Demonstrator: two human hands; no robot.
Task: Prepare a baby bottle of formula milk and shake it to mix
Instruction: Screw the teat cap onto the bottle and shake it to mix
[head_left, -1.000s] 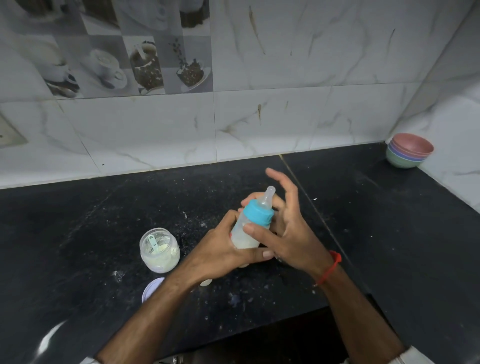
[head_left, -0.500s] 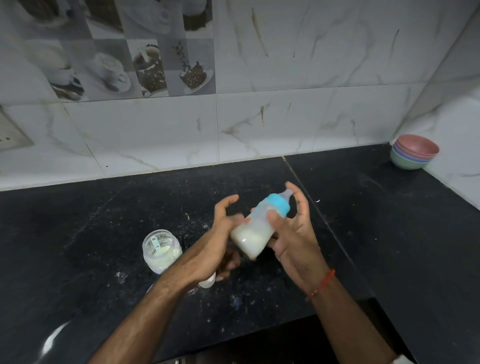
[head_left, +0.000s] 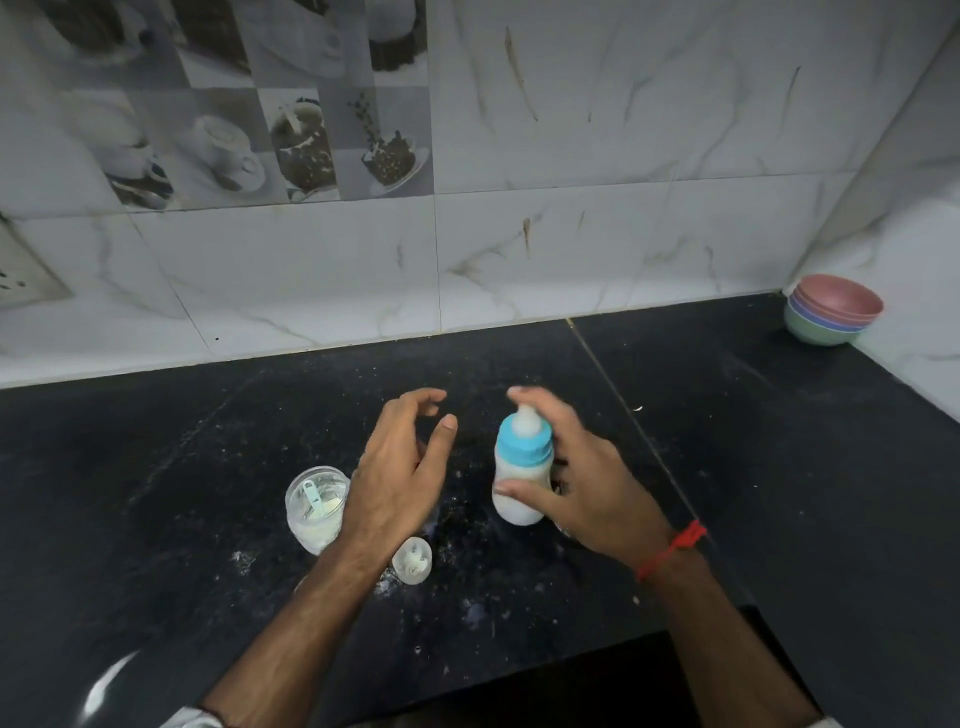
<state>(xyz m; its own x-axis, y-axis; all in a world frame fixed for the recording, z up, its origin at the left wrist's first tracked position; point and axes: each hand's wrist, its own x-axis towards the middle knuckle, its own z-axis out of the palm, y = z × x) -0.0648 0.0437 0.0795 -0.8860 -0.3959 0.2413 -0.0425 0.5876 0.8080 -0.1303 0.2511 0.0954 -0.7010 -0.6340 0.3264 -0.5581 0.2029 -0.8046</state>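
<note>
A small baby bottle (head_left: 519, 470) with a blue collar, a clear teat and white milk inside is upright over the black counter (head_left: 753, 493). My right hand (head_left: 587, 478) grips it, thumb across the body and a finger over the teat. My left hand (head_left: 402, 467) hovers just left of the bottle, fingers apart, holding nothing. A clear formula jar (head_left: 314, 506) with a scoop inside stands by my left wrist. The clear bottle cap (head_left: 412, 560) lies on the counter below my left hand.
Stacked coloured bowls (head_left: 831, 312) sit in the far right corner against the tiled wall. White powder specks are scattered on the counter around the jar and cap. The counter's front edge runs near my forearms.
The bottle was gripped by both hands and tilted; now my left hand has let go and drawn left, and my right hand alone holds the bottle upright.
</note>
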